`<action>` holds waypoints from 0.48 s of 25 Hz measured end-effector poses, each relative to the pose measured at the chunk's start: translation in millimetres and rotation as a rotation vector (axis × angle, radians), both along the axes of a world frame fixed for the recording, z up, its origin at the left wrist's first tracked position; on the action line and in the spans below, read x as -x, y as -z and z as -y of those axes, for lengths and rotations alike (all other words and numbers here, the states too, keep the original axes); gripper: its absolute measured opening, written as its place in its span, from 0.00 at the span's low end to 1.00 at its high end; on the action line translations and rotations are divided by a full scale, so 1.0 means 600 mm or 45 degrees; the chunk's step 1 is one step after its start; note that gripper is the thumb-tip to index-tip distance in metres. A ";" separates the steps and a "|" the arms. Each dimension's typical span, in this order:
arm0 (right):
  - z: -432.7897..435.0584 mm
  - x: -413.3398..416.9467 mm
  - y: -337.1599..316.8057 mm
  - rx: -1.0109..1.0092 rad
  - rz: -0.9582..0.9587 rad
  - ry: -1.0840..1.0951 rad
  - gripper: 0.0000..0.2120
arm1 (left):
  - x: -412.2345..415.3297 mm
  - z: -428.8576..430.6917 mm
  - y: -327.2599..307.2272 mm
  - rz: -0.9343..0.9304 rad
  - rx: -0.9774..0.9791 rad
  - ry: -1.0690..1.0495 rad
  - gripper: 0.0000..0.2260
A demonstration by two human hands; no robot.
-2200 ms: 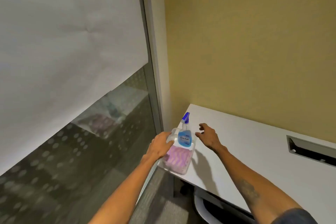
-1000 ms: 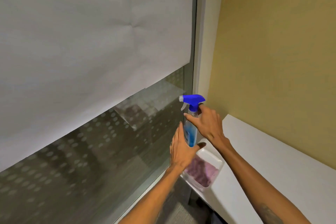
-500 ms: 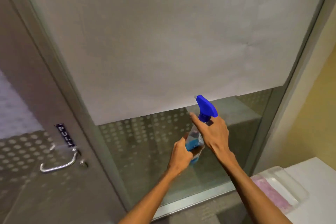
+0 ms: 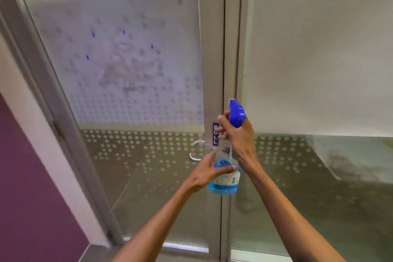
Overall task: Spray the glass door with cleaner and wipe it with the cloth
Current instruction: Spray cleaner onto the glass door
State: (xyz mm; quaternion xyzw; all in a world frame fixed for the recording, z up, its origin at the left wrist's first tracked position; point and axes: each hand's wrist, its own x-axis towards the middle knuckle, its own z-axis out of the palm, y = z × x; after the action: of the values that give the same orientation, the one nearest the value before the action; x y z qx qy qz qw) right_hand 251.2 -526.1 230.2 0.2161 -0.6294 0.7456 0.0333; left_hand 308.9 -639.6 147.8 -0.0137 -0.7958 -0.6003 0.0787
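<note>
The glass door [image 4: 136, 74] fills the left half of the view, frosted and dotted, with a foamy patch of cleaner and a few blue drops in its upper part. In front of the door's metal frame [image 4: 211, 59] I hold a clear spray bottle [image 4: 226, 176] with blue liquid and a blue trigger head [image 4: 236, 114]. My right hand [image 4: 239, 138] grips the bottle's neck just under the trigger head. My left hand [image 4: 209, 171] wraps the bottle's body from the left. No cloth is in view.
A metal lever handle [image 4: 196, 151] and a small "PULL" label [image 4: 215, 134] sit on the door's right edge, just behind the bottle. A fixed glass panel with a pale blind [image 4: 319, 59] lies to the right. A purple wall [image 4: 32, 187] stands at the left.
My view has swung left from the desk corner to the door. The bottle was lifted out of the tray and now sits in both hands in front of the door frame.
</note>
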 end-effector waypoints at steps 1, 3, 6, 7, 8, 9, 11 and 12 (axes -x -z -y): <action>0.039 -0.021 -0.009 0.039 0.014 -0.001 0.07 | -0.021 0.034 -0.012 -0.025 0.027 0.007 0.21; 0.112 -0.051 -0.025 0.062 0.029 0.039 0.09 | -0.056 0.099 -0.035 -0.061 0.081 0.006 0.21; 0.220 -0.078 -0.052 0.041 0.006 0.069 0.12 | -0.091 0.195 -0.062 -0.107 0.112 -0.079 0.23; 0.254 -0.081 -0.060 0.046 -0.025 0.082 0.12 | -0.096 0.225 -0.065 -0.126 0.123 -0.132 0.24; 0.286 -0.083 -0.068 0.055 -0.062 0.099 0.13 | -0.097 0.253 -0.065 -0.142 0.134 -0.185 0.24; 0.321 -0.083 -0.075 0.060 -0.101 0.114 0.13 | -0.097 0.286 -0.065 -0.152 0.142 -0.233 0.23; 0.385 -0.081 -0.086 0.061 -0.166 0.130 0.13 | -0.094 0.343 -0.064 -0.136 0.160 -0.277 0.22; 0.418 -0.077 -0.091 0.060 -0.184 0.125 0.13 | -0.091 0.373 -0.067 -0.127 0.180 -0.293 0.21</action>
State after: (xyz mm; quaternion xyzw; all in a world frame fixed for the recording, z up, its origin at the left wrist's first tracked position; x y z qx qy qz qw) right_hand 297.4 -777.0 284.7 0.2373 -0.6176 0.7401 0.1202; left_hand 363.8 -863.4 188.2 0.0423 -0.8276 -0.5282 0.1852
